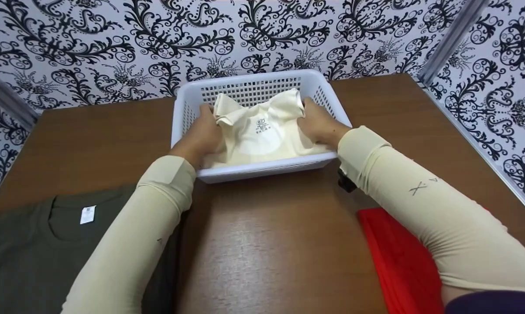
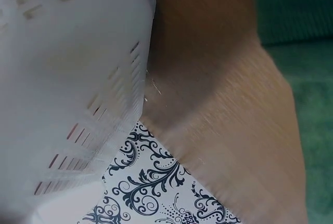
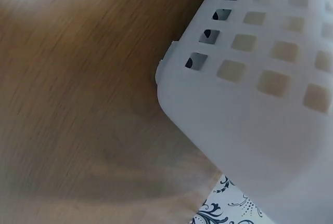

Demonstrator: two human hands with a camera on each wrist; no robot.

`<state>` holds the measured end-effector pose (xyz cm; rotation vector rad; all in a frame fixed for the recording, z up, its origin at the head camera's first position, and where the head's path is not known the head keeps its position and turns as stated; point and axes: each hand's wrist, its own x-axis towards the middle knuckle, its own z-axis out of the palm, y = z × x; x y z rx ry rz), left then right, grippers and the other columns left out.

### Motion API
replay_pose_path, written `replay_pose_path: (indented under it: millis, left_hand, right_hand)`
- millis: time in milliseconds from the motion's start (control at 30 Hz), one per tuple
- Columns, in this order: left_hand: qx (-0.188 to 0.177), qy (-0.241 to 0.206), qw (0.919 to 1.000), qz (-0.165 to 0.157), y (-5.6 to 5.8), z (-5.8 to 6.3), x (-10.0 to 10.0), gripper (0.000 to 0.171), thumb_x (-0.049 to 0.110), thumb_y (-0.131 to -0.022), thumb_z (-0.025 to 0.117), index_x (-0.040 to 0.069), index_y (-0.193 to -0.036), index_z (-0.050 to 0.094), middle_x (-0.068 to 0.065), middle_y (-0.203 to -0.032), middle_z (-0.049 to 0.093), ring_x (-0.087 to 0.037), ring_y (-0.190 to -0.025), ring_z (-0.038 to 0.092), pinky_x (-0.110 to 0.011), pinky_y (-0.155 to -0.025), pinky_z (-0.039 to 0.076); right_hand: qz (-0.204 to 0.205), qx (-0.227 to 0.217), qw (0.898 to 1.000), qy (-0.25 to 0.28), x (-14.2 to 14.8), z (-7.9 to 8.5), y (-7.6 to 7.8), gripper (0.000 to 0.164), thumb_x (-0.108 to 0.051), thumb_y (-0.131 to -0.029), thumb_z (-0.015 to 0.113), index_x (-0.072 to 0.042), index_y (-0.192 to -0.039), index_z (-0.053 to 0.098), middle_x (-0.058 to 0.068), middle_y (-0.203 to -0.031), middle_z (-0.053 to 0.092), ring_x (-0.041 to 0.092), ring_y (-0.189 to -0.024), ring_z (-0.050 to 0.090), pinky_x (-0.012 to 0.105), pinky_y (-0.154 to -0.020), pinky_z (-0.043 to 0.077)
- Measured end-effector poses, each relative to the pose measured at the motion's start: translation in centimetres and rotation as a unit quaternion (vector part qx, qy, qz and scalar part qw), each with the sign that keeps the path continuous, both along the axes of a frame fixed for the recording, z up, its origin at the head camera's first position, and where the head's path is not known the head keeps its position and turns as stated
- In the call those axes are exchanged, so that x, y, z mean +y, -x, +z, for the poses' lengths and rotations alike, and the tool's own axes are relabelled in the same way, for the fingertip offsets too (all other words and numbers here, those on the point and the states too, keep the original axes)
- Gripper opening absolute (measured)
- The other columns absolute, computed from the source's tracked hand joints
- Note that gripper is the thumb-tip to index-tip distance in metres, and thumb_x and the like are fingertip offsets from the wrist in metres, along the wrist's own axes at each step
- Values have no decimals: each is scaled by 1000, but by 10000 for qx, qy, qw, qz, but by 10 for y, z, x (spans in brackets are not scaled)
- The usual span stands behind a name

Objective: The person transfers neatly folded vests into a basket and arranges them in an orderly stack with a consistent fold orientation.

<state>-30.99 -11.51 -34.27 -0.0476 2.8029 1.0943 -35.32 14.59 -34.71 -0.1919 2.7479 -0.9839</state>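
Observation:
A cream T-shirt with a small dark print inside its neck lies in a white plastic basket. My left hand grips the shirt's left shoulder inside the basket. On the other side, my right hand holds the right shoulder, fingers partly hidden by cloth. Both wrists reach over the basket's rim. Each wrist view shows only the outside of the basket's perforated wall, with no hand in sight; cream cloth shows through the holes in the right wrist view.
A dark olive T-shirt lies spread on the brown table at the left. Folded red cloth is at the right, partly under my right arm. Behind the basket stands a wall with black floral patterns.

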Motion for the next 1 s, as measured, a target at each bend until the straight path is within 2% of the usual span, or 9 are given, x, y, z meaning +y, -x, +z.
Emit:
replay_pose_path:
  millis: [167, 300, 367, 433, 533, 600, 633, 800, 1000]
  left_hand:
    - [300, 132, 9994, 128, 5, -2, -2, 60, 9, -86, 44, 7, -137, 11, -25, -109, 56, -33, -99, 55, -42, -93, 43]
    - [336, -219, 9985, 361, 9, 1, -2, 46, 34, -98, 31, 6, -133, 20, -28, -122, 51, -34, -115, 50, -43, -101, 37]
    - [264, -318, 9981, 463, 10, 2, -1, 49, 40, -98, 29, 7, -133, 21, -28, -127, 49, -33, -118, 48, -42, -103, 35]
    - [251, -280, 9981, 494, 10, 3, -1, 48, 37, -98, 30, 6, -133, 19, -29, -126, 49, -34, -118, 49, -42, -103, 36]
    - [298, -125, 9981, 519, 9, 5, 0, 47, 29, -99, 31, 4, -135, 15, -31, -122, 51, -35, -114, 51, -43, -102, 37]
    - [342, -34, 9980, 531, 9, 6, 0, 46, 24, -99, 31, 2, -135, 13, -31, -120, 52, -35, -113, 53, -43, -101, 38]
    - [362, 9, 9979, 536, 8, 6, 0, 46, 22, -99, 30, 2, -135, 13, -30, -119, 53, -35, -112, 53, -43, -100, 38]
    - [347, 255, 9980, 472, 5, 7, -1, 49, 16, -98, 28, -1, -139, 9, -29, -120, 52, -34, -112, 52, -42, -101, 38]
    - [141, 457, 9982, 361, -1, 3, -1, 58, 13, -96, 26, -5, -143, -4, -30, -131, 44, -34, -122, 45, -40, -108, 31]
  right_hand:
    - [-271, -158, 9991, 271, -3, 3, 0, 58, -25, -96, 39, -12, -144, 9, 20, -137, 40, 25, -112, 50, 35, -91, 45]
    - [-455, -207, 9977, 459, -3, 6, -1, 70, -32, -97, 38, -20, -146, -12, 23, -141, 34, 19, -68, 54, 33, -55, 50]
    - [-384, -25, 9985, 398, -2, 7, -1, 76, -30, -97, 40, -23, -145, -18, 22, -148, 23, 19, -73, 55, 32, -58, 51]
    - [-180, 357, 9992, 85, -1, 7, -2, 81, -26, -96, 43, -25, -144, -21, 15, -154, 7, 24, -105, 56, 33, -84, 50]
    - [307, 1168, 9897, -767, 0, 8, -4, 80, -22, -93, 48, -30, -146, -12, 4, -155, -13, 22, -142, 7, 38, -115, 17]
    - [785, 1611, 9727, -1474, 0, 7, -6, 72, -25, -93, 48, -30, -148, 1, 2, -155, -12, 22, -143, -7, 42, -116, 3]
    - [1065, 1693, 9640, -1752, 0, 7, -8, 69, -27, -92, 48, -29, -148, 8, 3, -155, -10, 24, -143, -6, 45, -115, 5]
    - [2477, 798, 9343, -2438, 3, 0, -15, 68, -44, -90, 48, -23, -147, 18, 11, -155, -3, 31, -143, -3, 49, -115, 6]
    - [2865, -157, 9209, -2639, 4, -1, -24, 77, -54, -87, 47, -24, -148, 12, 12, -155, -7, 35, -142, -5, 51, -114, 6]
